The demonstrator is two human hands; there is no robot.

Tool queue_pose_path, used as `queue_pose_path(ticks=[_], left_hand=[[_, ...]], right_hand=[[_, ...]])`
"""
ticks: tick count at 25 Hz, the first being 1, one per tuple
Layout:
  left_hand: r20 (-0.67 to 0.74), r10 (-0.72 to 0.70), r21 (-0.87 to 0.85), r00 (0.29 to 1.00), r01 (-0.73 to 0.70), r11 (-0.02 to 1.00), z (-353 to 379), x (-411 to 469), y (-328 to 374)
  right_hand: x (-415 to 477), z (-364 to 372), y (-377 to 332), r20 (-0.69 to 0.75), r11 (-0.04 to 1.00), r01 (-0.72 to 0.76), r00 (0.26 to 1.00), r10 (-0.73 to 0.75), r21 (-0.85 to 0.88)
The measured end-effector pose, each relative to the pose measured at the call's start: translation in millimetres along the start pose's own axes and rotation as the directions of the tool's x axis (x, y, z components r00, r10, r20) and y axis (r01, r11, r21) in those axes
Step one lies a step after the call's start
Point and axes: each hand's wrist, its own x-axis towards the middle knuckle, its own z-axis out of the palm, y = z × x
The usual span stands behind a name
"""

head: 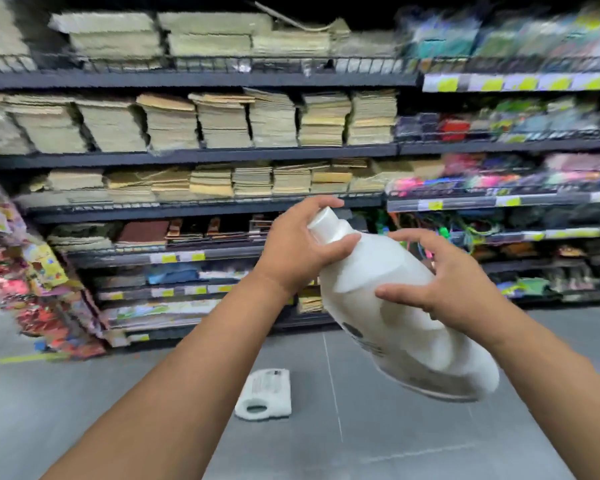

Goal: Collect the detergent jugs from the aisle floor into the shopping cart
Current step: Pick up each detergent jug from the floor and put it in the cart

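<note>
So both hands are on a white jug [388, 306] that's up in the air at about chest height, in front of the shelves [222, 155]. It's tilted a fair bit, with the cap [321, 216] pointing up and to the left and the bottom hanging down to the right. The left hand [298, 251] has it by the neck: fingers curled over the top right by the cap, thumb wrapped across the shoulder just below it, so that's a proper grip. The right hand [440, 282] is further down on the body, thumb pressed onto the front face and the other fingers spread and curved around the far side, so it's holding on too, though how tight I can't really tell since the fingers look kinda loose. There's some dark print low on the jug, too blurry to read. A second jug [265, 393], also white, is lying flat on its side on the grey floor [84, 410], below and between the two forearms, handle end toward the camera and a label on the upper part. It's well apart from the held one and nothing's touching it. The shelves are mostly tan stacks [222, 119] of something papery, with colourful packaged stuff [499, 178] to the right, all pretty smeared.
</note>
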Motion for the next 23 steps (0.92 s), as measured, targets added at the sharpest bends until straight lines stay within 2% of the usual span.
queue_pose_path(ticks=[3,5,8,12,14,19,23], left_hand=[[0.166,0.078,-0.071,0.983,-0.067,0.995,78,54,23],[0.278,0.152,-0.108,0.948,-0.127,0.986,130,88,37],[0.422,0.226,-0.211,0.878,-0.147,0.966,206,130,52],[0.571,0.332,-0.338,0.750,-0.154,0.929,311,188,85],[0.617,0.411,-0.405,0.671,-0.176,0.897,362,212,105],[0.655,0.539,-0.525,0.529,-0.194,0.829,480,249,155],[0.704,0.565,-0.574,0.430,-0.125,0.809,586,263,190]], right_hand=[[-7,-63,33,-0.175,0.991,-0.130,0.977,0.125,-0.014],[-9,-102,53,-0.293,0.976,-0.217,0.933,0.210,0.009],[-12,-151,76,-0.411,0.946,-0.316,0.854,0.319,0.076],[-12,-218,112,-0.574,0.885,-0.454,0.699,0.426,0.105],[-12,-253,127,-0.662,0.850,-0.510,0.594,0.458,0.131],[-20,-326,154,-0.759,0.794,-0.557,0.400,0.513,0.243],[-27,-394,199,-0.780,0.746,-0.583,0.284,0.557,0.321]])
